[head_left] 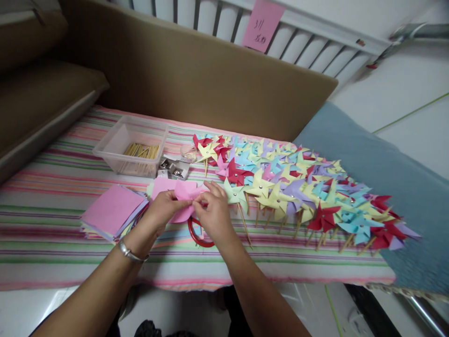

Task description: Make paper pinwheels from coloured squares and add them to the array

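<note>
The left hand point(164, 208) and right hand point(213, 210) meet, fingertips pinching the pink paper point(181, 214) between them. If either grip loosens, its curled corners could spring open; too hard a tug might tear it. The red handle point(202, 243) just below the hands could snag its edge, and a rightward swing might topple the pinwheels point(260, 187) beside the right hand.

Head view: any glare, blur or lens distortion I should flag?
Head view, right: blue fabric looks smeared towards the edge; head view, lower left: pale glare on the glossy white floor; head view, middle: folded pink paper clear in outline, soft in fine detail.
</note>
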Demonstrator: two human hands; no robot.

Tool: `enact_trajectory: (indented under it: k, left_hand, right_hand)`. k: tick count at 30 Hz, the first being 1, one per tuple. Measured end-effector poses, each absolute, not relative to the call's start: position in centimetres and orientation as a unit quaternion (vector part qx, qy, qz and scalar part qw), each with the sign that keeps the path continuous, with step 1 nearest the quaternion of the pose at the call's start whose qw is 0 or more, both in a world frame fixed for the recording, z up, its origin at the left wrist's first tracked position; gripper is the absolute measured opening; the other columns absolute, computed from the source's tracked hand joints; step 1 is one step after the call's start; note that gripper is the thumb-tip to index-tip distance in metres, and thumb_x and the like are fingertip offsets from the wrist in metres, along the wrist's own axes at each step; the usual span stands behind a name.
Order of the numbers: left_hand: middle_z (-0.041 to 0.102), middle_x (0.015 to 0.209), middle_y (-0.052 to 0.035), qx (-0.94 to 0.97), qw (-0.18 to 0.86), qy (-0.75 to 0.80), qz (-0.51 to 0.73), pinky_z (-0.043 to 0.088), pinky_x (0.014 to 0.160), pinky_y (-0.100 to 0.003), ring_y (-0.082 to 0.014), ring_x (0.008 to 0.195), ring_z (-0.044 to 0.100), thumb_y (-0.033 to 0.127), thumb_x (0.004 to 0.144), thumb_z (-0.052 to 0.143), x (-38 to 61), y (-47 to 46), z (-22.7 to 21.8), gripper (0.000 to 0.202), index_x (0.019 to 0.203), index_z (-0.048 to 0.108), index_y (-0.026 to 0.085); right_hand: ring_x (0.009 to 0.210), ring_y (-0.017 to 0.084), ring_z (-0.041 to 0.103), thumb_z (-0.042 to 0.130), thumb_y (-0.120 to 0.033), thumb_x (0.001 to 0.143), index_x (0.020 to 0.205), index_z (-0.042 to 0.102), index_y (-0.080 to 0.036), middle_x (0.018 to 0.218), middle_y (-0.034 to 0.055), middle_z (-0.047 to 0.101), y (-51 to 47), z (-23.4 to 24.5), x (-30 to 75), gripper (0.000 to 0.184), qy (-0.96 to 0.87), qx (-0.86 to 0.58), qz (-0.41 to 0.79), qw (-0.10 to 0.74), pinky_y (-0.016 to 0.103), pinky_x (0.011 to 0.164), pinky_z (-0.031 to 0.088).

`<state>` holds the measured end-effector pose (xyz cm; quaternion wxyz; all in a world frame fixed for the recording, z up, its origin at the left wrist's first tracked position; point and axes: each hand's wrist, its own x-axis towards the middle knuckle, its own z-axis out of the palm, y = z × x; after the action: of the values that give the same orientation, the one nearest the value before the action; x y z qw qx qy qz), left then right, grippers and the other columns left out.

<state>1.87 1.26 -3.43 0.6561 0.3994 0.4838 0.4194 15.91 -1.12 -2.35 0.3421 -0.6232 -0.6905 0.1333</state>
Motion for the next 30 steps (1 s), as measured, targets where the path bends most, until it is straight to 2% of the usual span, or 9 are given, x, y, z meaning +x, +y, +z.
enact_trajectory:
  k: [4, 7, 9, 11, 16, 20, 24, 27, 30]
  left_hand:
    - [0.069, 0.065, -0.0041, 0.377, 0.655, 0.496, 0.427, 0.045, 0.056, -0.025, -0.0182, 0.061, 0.062, 0.025, 0.052, 0.079, 1.7, 1.5, -3.1, 0.025, 0.072, 0.071, 0.013]
    - [0.059, 0.048, 0.0014, 0.359, 0.652, 0.506, 0.436, 0.031, 0.043, -0.020, -0.0086, 0.042, 0.047, 0.024, 0.053, 0.077, 1.4, 1.5, -2.0, 0.016, 0.058, 0.066, 0.013]
    - [0.054, 0.043, 0.0027, 0.359, 0.655, 0.496, 0.443, 0.027, 0.041, -0.020, -0.0063, 0.039, 0.040, 0.023, 0.054, 0.076, 1.2, 1.5, -1.4, 0.018, 0.050, 0.062, 0.013]
    - [0.058, 0.048, 0.0009, 0.352, 0.671, 0.472, 0.451, 0.031, 0.044, -0.020, -0.0078, 0.044, 0.045, 0.022, 0.054, 0.076, 1.1, 1.4, -1.0, 0.017, 0.050, 0.062, 0.013]
    - [0.055, 0.046, 0.0038, 0.334, 0.686, 0.459, 0.456, 0.028, 0.043, -0.020, -0.0065, 0.042, 0.042, 0.020, 0.054, 0.077, 1.7, 1.1, -1.5, 0.017, 0.053, 0.061, 0.014]
    - [0.063, 0.054, 0.0020, 0.325, 0.676, 0.480, 0.455, 0.034, 0.047, -0.020, -0.0083, 0.046, 0.050, 0.021, 0.053, 0.078, 2.3, 0.9, -2.1, 0.018, 0.062, 0.065, 0.015]
    - [0.068, 0.061, -0.0013, 0.332, 0.674, 0.475, 0.459, 0.040, 0.053, -0.022, -0.0116, 0.053, 0.056, 0.023, 0.051, 0.079, 2.7, 0.7, -1.9, 0.021, 0.068, 0.069, 0.014]
    - [0.063, 0.053, 0.0006, 0.340, 0.661, 0.487, 0.457, 0.036, 0.047, -0.021, -0.0096, 0.046, 0.050, 0.023, 0.051, 0.079, 2.6, 0.5, -1.7, 0.019, 0.063, 0.067, 0.014]
    - [0.055, 0.045, 0.0038, 0.347, 0.635, 0.501, 0.474, 0.029, 0.041, -0.021, -0.0068, 0.040, 0.041, 0.022, 0.052, 0.078, 1.7, 0.7, -1.5, 0.019, 0.059, 0.063, 0.013]
  right_hand:
    - [0.127, 0.028, 0.042, 0.064, -0.020, 0.075, 0.069, 0.067, -0.020, 0.127, 0.0120, 0.058, -1.2, -1.8, 16.0, 0.006, -0.686, -0.620, 0.139, 0.356, 0.045, 0.106, 0.029]
    - [0.120, 0.026, 0.049, 0.064, -0.025, 0.076, 0.080, 0.067, -0.020, 0.123, 0.0116, 0.060, -1.2, -1.0, 16.5, 0.007, -0.647, -0.617, 0.168, 0.415, 0.043, 0.104, 0.034]
    - [0.112, 0.024, 0.056, 0.063, -0.029, 0.077, 0.091, 0.064, -0.020, 0.116, 0.0103, 0.063, -1.1, -0.7, 16.7, 0.017, -0.590, -0.618, 0.237, 0.463, 0.041, 0.098, 0.040]
    - [0.103, 0.023, 0.061, 0.063, -0.035, 0.076, 0.097, 0.061, -0.019, 0.109, 0.0093, 0.066, -0.9, -0.8, 16.8, 0.026, -0.518, -0.604, 0.354, 0.492, 0.038, 0.090, 0.046]
    - [0.084, 0.018, 0.064, 0.068, -0.031, 0.067, 0.088, 0.064, -0.017, 0.088, 0.0043, 0.068, -0.5, -1.7, 16.3, 0.025, -0.439, -0.525, 0.561, 0.466, 0.030, 0.077, 0.049]
    - [0.060, 0.012, 0.054, 0.065, -0.028, 0.066, 0.071, 0.062, -0.016, 0.064, -0.0028, 0.059, -0.6, -1.8, 16.2, 0.014, -0.459, -0.538, 0.556, 0.436, 0.025, 0.060, 0.042]
    - [0.052, 0.009, 0.042, 0.063, -0.027, 0.064, 0.062, 0.055, -0.017, 0.055, -0.0058, 0.050, -0.6, -1.6, 16.2, 0.013, -0.463, -0.557, 0.534, 0.435, 0.022, 0.051, 0.033]
    - [0.051, 0.008, 0.039, 0.063, -0.026, 0.064, 0.057, 0.050, -0.017, 0.052, -0.0067, 0.045, -0.6, -1.4, 15.9, 0.017, -0.477, -0.567, 0.515, 0.430, 0.022, 0.050, 0.031]
    - [0.056, 0.011, 0.048, 0.063, -0.028, 0.069, 0.065, 0.057, -0.017, 0.060, -0.0044, 0.054, -0.6, -1.1, 15.6, 0.014, -0.501, -0.528, 0.530, 0.435, 0.023, 0.056, 0.037]
